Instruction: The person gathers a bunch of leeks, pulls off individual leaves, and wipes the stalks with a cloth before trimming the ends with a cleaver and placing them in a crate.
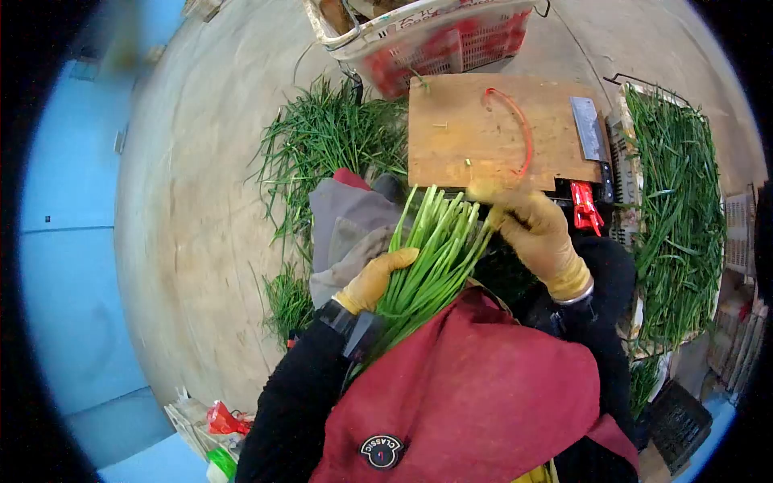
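Note:
A bunch of green chives [439, 241] lies slanted over my lap, its pale stalk ends pointing away from me. My left hand [376, 278], in a yellow glove, is closed around the left side of the bunch, thumb across the stalks. At the upper right end of the bunch is my right hand [531, 233], also gloved in yellow. Motion smears its fingers, which overlap the outermost stalk ends. Just beyond is a wooden board [475, 137] with a red band [523, 129] and a cleaver [589, 129] on it.
Loose chives [330, 129] are heaped on the floor at left. A long crate [636, 161] full of green leaves [676, 209] stands at right. Behind the board sits a red-and-white basket [443, 48]. Red packaging [585, 205] lies by the cleaver's handle.

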The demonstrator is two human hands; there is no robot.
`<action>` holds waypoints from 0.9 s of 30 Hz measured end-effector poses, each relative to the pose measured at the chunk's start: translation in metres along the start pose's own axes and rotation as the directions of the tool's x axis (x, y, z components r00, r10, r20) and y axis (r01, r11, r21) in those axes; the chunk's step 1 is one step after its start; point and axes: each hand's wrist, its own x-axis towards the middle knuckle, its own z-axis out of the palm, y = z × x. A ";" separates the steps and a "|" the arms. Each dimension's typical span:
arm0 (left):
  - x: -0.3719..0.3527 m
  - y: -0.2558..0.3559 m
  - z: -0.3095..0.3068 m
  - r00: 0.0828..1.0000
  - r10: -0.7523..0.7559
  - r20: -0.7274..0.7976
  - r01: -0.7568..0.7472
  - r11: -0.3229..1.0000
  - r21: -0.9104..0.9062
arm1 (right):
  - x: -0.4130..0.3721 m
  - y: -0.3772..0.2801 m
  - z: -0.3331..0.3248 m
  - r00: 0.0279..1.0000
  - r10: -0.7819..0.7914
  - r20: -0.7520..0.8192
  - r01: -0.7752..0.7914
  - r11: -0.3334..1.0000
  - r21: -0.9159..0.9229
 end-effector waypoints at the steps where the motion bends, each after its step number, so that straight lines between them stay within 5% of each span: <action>1: 0.000 0.000 0.000 1.000 -0.006 -0.014 0.006 1.000 0.028 | 0.006 -0.012 -0.002 0.986 -0.141 0.084 0.148 0.985 -0.093; 4: -0.003 0.001 0.011 0.999 0.005 0.047 -0.006 1.000 0.018 | 0.012 -0.025 0.006 0.952 -0.095 0.290 0.216 0.882 -0.419; 7: -0.013 -0.002 0.032 0.990 0.075 0.122 -0.079 0.996 0.028 | 0.012 -0.002 0.012 0.945 -0.195 0.264 0.264 0.929 -0.260; 10: -0.005 -0.005 0.017 0.979 0.114 0.168 -0.163 0.934 0.317 | 0.008 0.011 0.018 0.951 -0.223 0.216 0.265 0.945 -0.191; 12: -0.003 -0.005 0.017 0.975 0.134 0.177 -0.193 0.906 0.376 | 0.002 0.017 0.023 0.989 0.075 0.125 -0.094 0.983 0.154; 14: -0.002 -0.006 0.016 0.973 0.145 0.182 -0.200 0.921 0.336 | 0.006 -0.002 0.005 0.921 0.357 0.157 -0.389 0.817 0.426; 17: -0.006 -0.002 0.017 0.967 0.201 0.157 -0.245 0.904 0.349 | -0.003 0.039 -0.023 0.893 0.404 -0.199 -0.177 0.721 0.670; 19: -0.007 0.000 0.016 0.968 0.211 0.139 -0.245 0.914 0.324 | -0.011 0.054 -0.040 0.833 0.495 -0.247 -0.082 0.552 0.830; 23: -0.006 0.000 0.019 0.984 0.123 0.132 -0.155 0.953 0.262 | -0.024 0.035 -0.030 0.887 0.461 0.006 -0.313 0.592 0.743; 27: -0.004 -0.007 0.016 0.965 0.150 0.216 -0.225 0.894 0.387 | -0.015 0.009 -0.021 0.925 0.380 0.012 -0.286 0.674 0.681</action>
